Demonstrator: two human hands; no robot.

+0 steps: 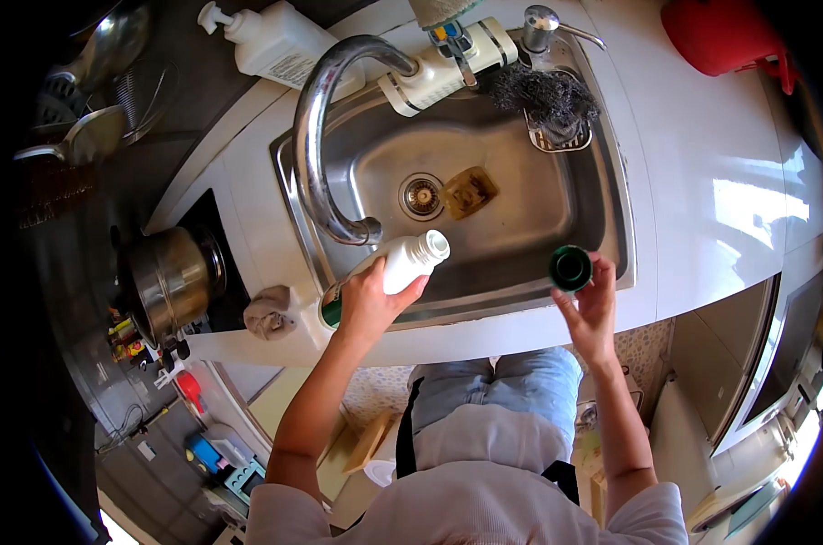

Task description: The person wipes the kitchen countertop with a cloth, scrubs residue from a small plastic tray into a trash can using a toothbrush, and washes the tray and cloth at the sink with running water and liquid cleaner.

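My left hand [371,304] grips a white plastic bottle [402,263] with a green base. The bottle is tilted, and its open threaded neck points toward the sink basin just below the faucet spout. My right hand [593,304] holds the bottle's green cap [570,268] by the fingertips, hollow side up, over the front right rim of the sink. The two hands are apart, with the cap off the bottle.
The steel sink [602,195] has a curved faucet [316,136], a drain and a brown scrap in the basin. A steel wool pad [548,95] sits in a rack at the back. A soap dispenser [275,41], a pot [166,282] and a crumpled cloth [268,312] stand left.
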